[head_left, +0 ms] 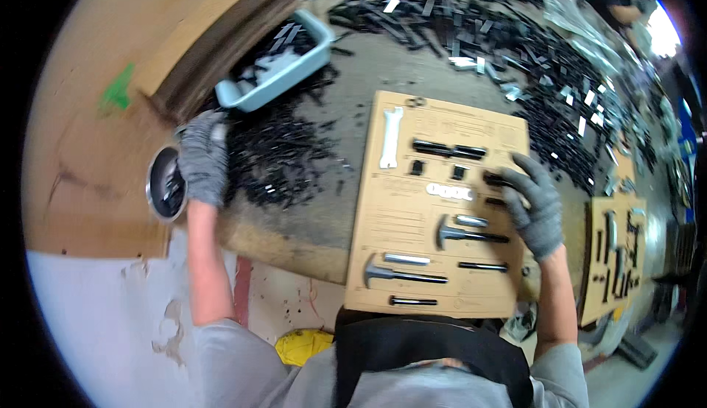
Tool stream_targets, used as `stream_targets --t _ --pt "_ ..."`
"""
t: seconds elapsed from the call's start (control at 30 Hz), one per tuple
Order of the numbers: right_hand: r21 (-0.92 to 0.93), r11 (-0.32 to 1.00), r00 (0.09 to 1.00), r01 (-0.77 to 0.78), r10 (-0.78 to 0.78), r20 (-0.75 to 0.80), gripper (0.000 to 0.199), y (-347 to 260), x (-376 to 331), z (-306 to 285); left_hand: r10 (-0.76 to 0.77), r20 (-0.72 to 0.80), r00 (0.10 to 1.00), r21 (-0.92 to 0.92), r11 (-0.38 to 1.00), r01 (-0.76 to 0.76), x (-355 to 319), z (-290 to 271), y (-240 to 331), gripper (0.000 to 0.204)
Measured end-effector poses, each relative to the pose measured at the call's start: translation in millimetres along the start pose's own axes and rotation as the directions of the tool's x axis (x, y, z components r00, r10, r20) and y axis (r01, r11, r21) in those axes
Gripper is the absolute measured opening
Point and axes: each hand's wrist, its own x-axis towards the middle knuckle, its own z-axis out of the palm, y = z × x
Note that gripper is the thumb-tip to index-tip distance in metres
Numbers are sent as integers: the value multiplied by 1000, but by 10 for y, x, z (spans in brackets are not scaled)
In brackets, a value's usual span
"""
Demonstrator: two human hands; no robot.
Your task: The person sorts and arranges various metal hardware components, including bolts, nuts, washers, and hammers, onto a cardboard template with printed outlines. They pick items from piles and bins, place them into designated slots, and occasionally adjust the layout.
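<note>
1. We look down on a worn grey tabletop [412, 91] strewn with small black and silver metal parts [515, 47], thickest from twelve to two o'clock.
2. At eleven o'clock sits a pale blue plastic bin [294, 69] of parts, beside stacked cardboard sheets [213, 32].
3. At centre lies a tan cardboard template board [434, 209], printed with outlines and carrying a white wrench, black bars, silver pins and T-shaped bolts.
4. Our right hand [534, 202], in a grey glove, rests at three o'clock, its fingers spread, touching a small black piece [495, 180] on the board's edge.
5. Our gloved left hand [202, 159], at nine o'clock, reaches a round metal bowl [163, 185]; we cannot tell whether it grips anything.
6. A second filled board [615, 257] lies at four o'clock.
</note>
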Motion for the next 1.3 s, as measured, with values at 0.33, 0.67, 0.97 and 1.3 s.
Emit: stream_targets --t 0.33,0.67,0.97,1.3 --pt "288 954 997 -81 76 28 19 -161 -247 209 -546 450 707 421 828 371 -346 -775 -2020 36" --pt "283 958 998 -38 20 66 16 -356 -230 233 -582 479 657 279 811 515 -117 -556 -2035 20" --pt "288 955 996 -76 60 63 16 -377 -309 179 -689 479 544 -244 490 837 -227 -663 -2179 8" --pt "431 902 999 -32 12 49 20 -420 214 57 -192 617 763 -606 502 617 395 -137 437 19"
